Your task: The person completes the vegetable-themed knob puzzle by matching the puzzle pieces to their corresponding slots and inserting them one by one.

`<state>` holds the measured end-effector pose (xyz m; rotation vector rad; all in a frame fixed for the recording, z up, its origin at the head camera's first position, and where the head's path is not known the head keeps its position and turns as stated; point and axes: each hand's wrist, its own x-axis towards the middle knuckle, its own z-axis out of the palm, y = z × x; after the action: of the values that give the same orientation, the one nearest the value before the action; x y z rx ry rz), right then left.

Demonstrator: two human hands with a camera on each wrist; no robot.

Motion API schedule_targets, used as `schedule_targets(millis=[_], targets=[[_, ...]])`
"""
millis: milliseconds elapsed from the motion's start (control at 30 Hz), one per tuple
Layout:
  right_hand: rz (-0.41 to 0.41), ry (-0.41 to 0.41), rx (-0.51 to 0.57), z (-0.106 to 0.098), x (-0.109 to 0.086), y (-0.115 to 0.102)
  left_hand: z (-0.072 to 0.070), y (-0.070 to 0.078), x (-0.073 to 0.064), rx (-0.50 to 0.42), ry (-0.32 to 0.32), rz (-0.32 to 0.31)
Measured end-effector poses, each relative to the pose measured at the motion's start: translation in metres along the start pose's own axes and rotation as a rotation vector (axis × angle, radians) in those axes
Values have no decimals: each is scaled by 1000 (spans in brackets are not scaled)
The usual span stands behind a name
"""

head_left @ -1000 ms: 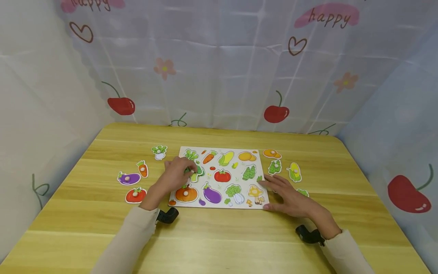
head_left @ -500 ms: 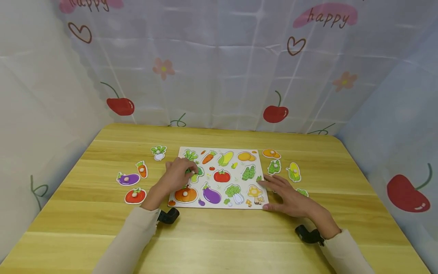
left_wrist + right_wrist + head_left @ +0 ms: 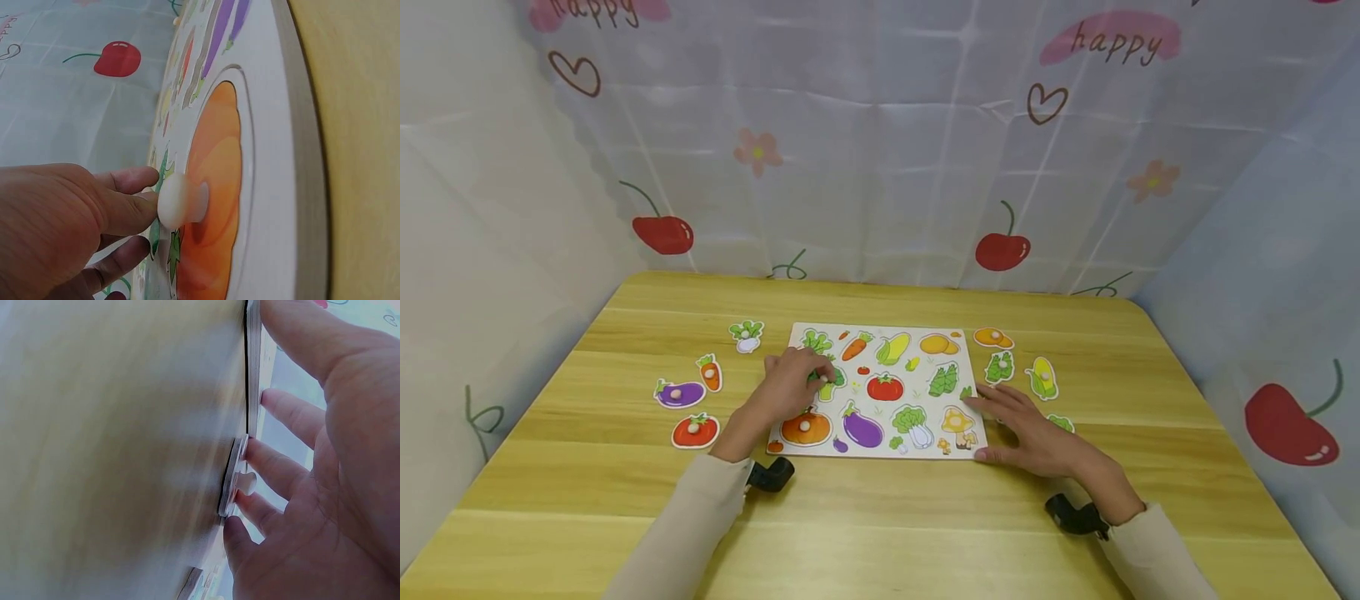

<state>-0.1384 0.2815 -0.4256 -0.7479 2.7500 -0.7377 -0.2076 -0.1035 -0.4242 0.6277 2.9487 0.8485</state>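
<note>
The puzzle board (image 3: 916, 385) lies flat near the middle of the table, and the broccoli piece (image 3: 826, 392) is at its left side, partly hidden under the left hand (image 3: 790, 385). Those fingers are curled down over it; whether they pinch its knob cannot be told. The pumpkin piece (image 3: 818, 429) sits just nearer the person, its knob standing up. The right hand (image 3: 1026, 429) is spread and grasps nothing, fingertips and thumb at the board's right edge, with a knobbed piece (image 3: 247, 482) just beside its fingers.

Loose on the left are a radish piece (image 3: 747, 336), a carrot piece (image 3: 709, 373), an eggplant piece (image 3: 681, 394) and a tomato piece (image 3: 695, 431); on the right, an orange piece (image 3: 993, 337), a spinach piece (image 3: 1000, 367) and a corn piece (image 3: 1042, 379).

The table (image 3: 880, 508) is yellowish wood with long pale streaks running side to side — its far corners rounded, a soft shine toward the near edge. Beyond it hangs a creased pale sheet (image 3: 865, 183) printed with cherries (image 3: 662, 235), flowers (image 3: 758, 152), hearts (image 3: 1047, 103) and the word "happy" on pink patches. Similar sheets close in both sides — whitish on the left, bluish on the right.
</note>
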Motion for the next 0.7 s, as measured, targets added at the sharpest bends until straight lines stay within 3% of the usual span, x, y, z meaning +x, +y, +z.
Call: schedule_targets(millis=[700], targets=[[-4,1,-5,0,-1,0,-2,0,-3,-21,9,4]])
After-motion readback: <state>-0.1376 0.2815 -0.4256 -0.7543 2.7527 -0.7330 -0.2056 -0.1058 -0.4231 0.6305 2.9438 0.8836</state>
